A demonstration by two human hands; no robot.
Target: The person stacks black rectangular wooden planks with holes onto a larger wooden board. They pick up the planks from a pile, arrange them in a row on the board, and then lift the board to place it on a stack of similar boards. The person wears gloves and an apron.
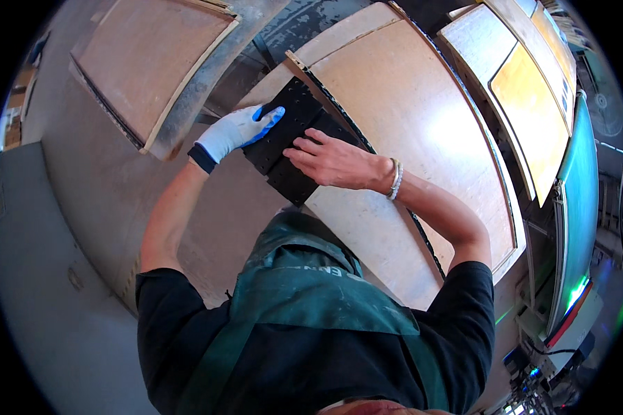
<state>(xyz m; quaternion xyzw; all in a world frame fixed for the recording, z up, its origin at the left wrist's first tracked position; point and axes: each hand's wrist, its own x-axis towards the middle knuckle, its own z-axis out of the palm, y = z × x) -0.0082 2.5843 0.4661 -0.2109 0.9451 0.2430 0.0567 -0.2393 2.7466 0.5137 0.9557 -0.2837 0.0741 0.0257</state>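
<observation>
A stack or set of black flat plates (296, 104) with small holes lies at the left edge of a pale wooden-topped table (408, 90), partly overhanging it. My left hand (234, 131), in a white glove with blue fingertips, grips the plates by their left edge, its underside fingers hidden. Bare and wearing a beaded bracelet (396, 180), my right hand (336, 162) rests on top of the plates with its fingers apart. Seams run between the black pieces; how many there are, I cannot tell.
A raised strip (339, 104) runs along the table beside the plates. Another board-topped table (156, 62) stands at the far left. To the right are further panelled tables (533, 104) and a green board (578, 200). Grey floor (83, 228) shows on the left.
</observation>
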